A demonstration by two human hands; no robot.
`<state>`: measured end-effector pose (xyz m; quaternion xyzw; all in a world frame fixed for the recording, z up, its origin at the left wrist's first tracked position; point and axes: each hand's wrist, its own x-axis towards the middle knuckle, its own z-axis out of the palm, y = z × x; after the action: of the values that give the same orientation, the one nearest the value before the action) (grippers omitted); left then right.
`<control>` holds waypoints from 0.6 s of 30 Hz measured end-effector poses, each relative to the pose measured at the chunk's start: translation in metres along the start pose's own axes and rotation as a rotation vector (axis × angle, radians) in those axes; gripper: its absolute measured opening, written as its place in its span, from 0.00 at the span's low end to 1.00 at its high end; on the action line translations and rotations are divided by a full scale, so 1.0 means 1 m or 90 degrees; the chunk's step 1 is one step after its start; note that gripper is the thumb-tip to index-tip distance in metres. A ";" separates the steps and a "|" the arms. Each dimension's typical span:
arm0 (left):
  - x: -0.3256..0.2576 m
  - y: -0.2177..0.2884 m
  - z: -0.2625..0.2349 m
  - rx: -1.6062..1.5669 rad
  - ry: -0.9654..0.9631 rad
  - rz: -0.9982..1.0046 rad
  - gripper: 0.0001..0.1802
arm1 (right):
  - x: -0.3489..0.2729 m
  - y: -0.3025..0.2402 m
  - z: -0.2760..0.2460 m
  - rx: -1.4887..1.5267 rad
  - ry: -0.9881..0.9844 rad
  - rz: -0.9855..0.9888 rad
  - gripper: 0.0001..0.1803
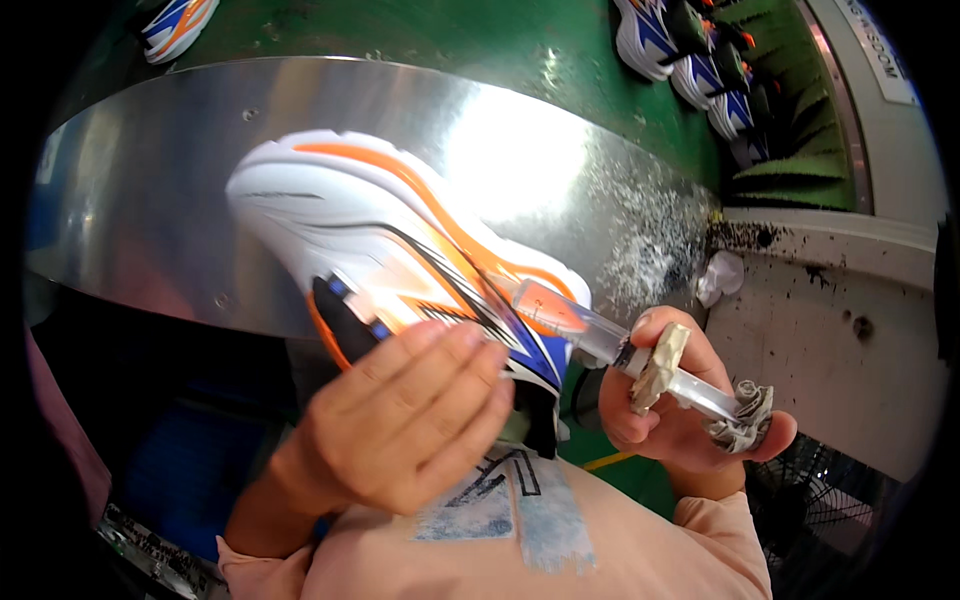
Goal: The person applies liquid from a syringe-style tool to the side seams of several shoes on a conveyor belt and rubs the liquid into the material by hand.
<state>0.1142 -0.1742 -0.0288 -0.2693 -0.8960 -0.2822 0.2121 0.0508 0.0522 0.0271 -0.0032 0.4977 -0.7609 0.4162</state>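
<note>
Nearest the camera, by its size, is a white shoe [405, 240] with orange and blue trim, tilted across the middle of the frame, its toe to the upper left and its dark opening toward the lower edge. It should handle as a light thing, the sole springy but fairly firm, the upper soft enough to dent, the smooth side perhaps slippery. A hold around the opening or the middle would likely steady it best.

Left of centre, the left hand [400, 430] comes up from the lower edge, back toward the camera, fingers together and almost straight over the shoe's near side. Its thumb is hidden, so how far that grip closes cannot be told.

Right of centre, the right hand [680, 432] has its grip curled around a clear syringe [600, 337], at the padded flange and plunger end, wrist bent inward. The barrel slants up and left over the heel; whether its tip touches is unclear. Slim and stiff, it looks easily handled by the padding. Behind lies a metal desk [150, 190].
</note>
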 end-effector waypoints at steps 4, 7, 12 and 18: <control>-0.001 -0.003 -0.007 0.028 -0.010 0.008 0.08 | -0.020 0.005 -0.008 -0.115 0.126 0.076 0.65; -0.012 -0.009 -0.023 0.064 -0.014 0.022 0.09 | -0.025 0.016 0.007 -0.087 0.104 0.116 0.66; -0.008 -0.013 -0.034 0.098 -0.040 0.021 0.08 | -0.020 0.047 -0.016 0.056 -0.005 -0.045 0.65; 0.009 -0.018 -0.058 0.112 -0.139 0.029 0.09 | -0.017 0.061 -0.015 0.213 -0.077 -0.028 0.67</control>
<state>0.1097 -0.2196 0.0121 -0.2989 -0.9288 -0.1665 0.1427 0.0944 0.0647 -0.0197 0.0095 0.3378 -0.8407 0.4230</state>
